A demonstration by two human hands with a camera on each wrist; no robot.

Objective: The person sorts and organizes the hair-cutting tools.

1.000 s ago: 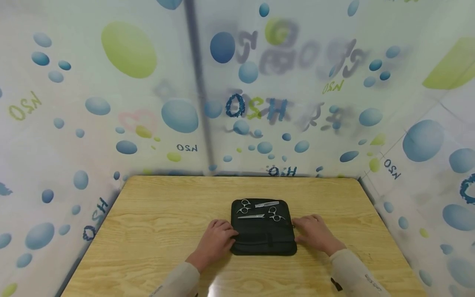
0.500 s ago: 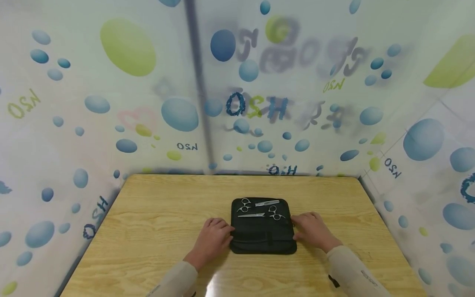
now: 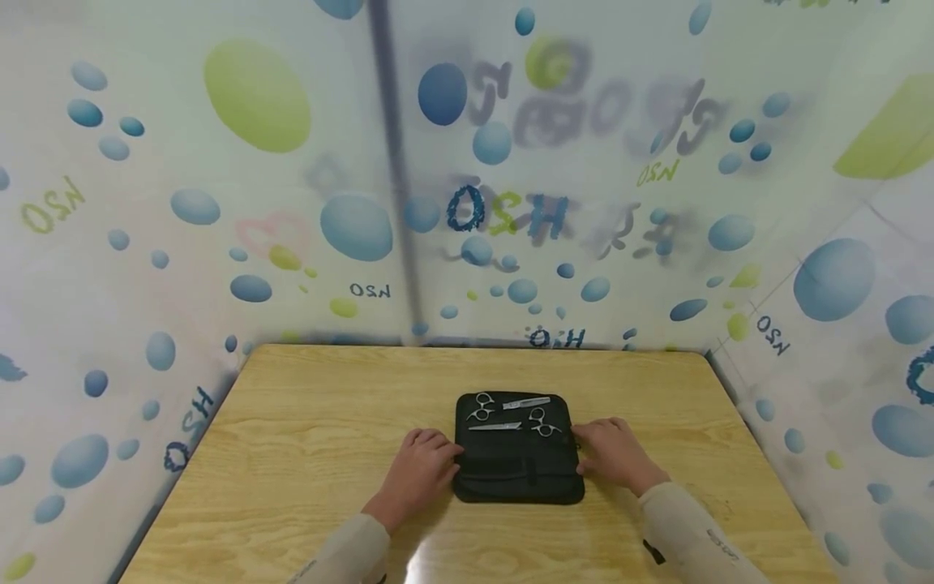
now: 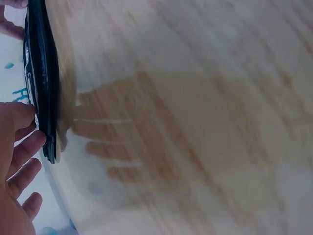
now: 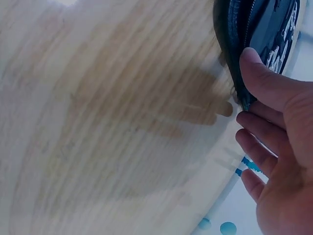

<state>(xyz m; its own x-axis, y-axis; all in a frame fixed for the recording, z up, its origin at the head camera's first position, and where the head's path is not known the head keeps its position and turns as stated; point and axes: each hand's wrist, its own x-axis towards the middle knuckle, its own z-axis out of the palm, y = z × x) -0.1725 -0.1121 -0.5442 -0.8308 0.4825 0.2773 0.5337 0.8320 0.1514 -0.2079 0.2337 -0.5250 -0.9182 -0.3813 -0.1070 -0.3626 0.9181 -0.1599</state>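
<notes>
A black scissor case (image 3: 503, 446) lies flat on the table, with a zip along its edge in the right wrist view. On its far half sit two silver scissors: an upper pair (image 3: 527, 402) with handles to the left and a lower pair (image 3: 494, 427) with handles to the right. My left hand (image 3: 417, 474) touches the case's left edge with thumb and fingertips, fingers relaxed. At the right edge, my right hand (image 3: 619, 454) rests its thumb (image 5: 252, 56) on the case's rim, its other fingers lightly bent beside the corner.
The wooden table (image 3: 328, 405) has light grain and a shiny patch near its front. Pale walls with blue and green ovals, like the back wall (image 3: 438, 268), close in the table behind and at both sides.
My left hand has drawn back slightly to the left from over the case's edge. My right hand has shifted slightly left and away from me. The case and scissors stay put.
</notes>
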